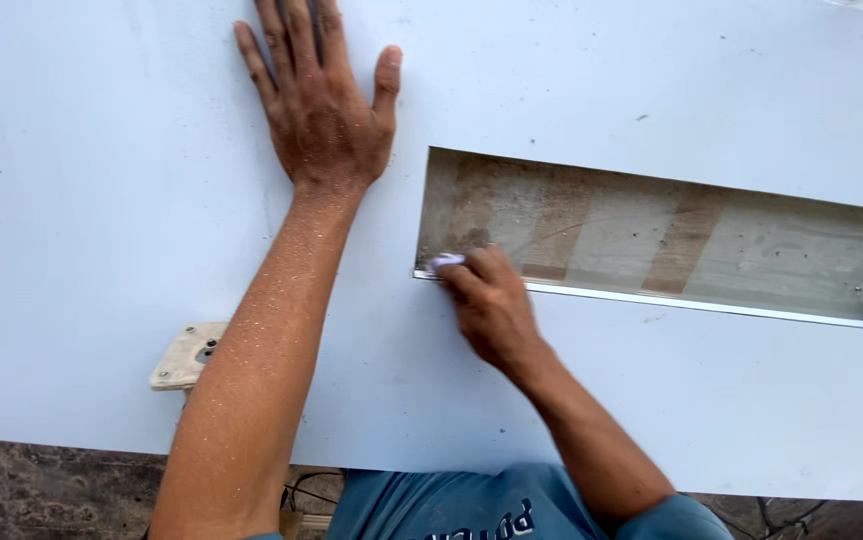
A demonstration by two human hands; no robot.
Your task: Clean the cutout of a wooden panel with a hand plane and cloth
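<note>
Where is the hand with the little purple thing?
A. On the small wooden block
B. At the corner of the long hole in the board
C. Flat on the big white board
B: the right hand presses the small purple piece against the near-left corner of the long rectangular cutout.

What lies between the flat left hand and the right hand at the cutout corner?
In the head view, only bare white panel lies between the left hand and the right hand.

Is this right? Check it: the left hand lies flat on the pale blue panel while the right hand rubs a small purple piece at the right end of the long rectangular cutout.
Not quite. The head view shows the right hand holding the small purple piece at the left end of the long rectangular cutout. The left hand does lie flat on the pale blue panel.
</note>
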